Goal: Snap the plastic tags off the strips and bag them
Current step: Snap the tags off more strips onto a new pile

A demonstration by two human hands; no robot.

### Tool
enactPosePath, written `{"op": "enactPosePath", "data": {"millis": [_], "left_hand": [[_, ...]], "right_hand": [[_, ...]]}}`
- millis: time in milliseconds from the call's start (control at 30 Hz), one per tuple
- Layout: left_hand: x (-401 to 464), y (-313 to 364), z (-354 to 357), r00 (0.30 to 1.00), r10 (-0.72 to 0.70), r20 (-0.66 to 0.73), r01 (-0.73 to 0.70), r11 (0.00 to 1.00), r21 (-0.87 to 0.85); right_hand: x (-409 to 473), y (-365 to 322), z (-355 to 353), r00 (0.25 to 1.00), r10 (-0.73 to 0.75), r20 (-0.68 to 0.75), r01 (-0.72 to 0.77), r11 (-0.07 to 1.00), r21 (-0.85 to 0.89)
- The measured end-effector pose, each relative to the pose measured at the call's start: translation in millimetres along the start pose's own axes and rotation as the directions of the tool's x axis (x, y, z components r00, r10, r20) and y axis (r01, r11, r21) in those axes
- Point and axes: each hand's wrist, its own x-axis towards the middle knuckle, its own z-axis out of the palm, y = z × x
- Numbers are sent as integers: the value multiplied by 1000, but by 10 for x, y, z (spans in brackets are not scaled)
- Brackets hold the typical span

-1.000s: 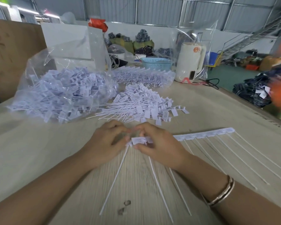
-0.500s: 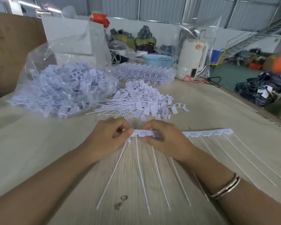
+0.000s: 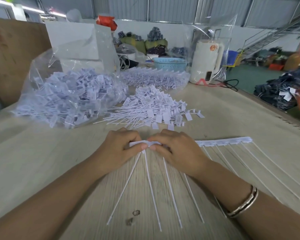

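A white strip of plastic tags (image 3: 223, 142) lies across the table in front of me, its long thin tails fanning toward me. My left hand (image 3: 118, 151) pinches the strip's left end tag between thumb and fingers. My right hand (image 3: 177, 149) pinches the strip right beside it, thumbs almost touching. Behind my hands lies a loose pile of snapped-off tags (image 3: 152, 110). A clear plastic bag (image 3: 71, 94) full of tags sits at the back left.
Another batch of tag strips in clear plastic (image 3: 154, 77) lies further back, with a blue basket (image 3: 170, 64) and a white appliance (image 3: 206, 61) behind it. A cardboard sheet (image 3: 12, 54) stands at the left. The table's right edge (image 3: 274, 116) drops to the floor.
My hands have closed in on the strip's left end and now sit thumb to thumb. Several tails fan out below them where one second ago fewer showed.
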Motion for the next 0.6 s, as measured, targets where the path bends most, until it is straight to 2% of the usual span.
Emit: {"op": "enactPosePath", "data": {"millis": [100, 233, 300, 467, 600], "left_hand": [[4, 3, -8, 999, 27, -22, -27, 1000, 10], [17, -2, -32, 992, 125, -9, -123, 988, 91], [25, -9, -47, 991, 132, 5, -132, 988, 75], [9, -14, -71, 999, 23, 30, -16, 980, -198], [-20, 3, -83, 993, -61, 103, 99, 901, -421]], "right_hand": [[-6, 2, -5, 999, 10, 41, -9, 1000, -20], [-18, -9, 10, 995, 65, 80, -70, 996, 58], [-19, -10, 13, 995, 58, 75, -65, 994, 88], [-10, -13, -15, 998, 62, 25, -67, 933, 354], [-15, -7, 1, 996, 92, 15, -87, 867, 491]]}}
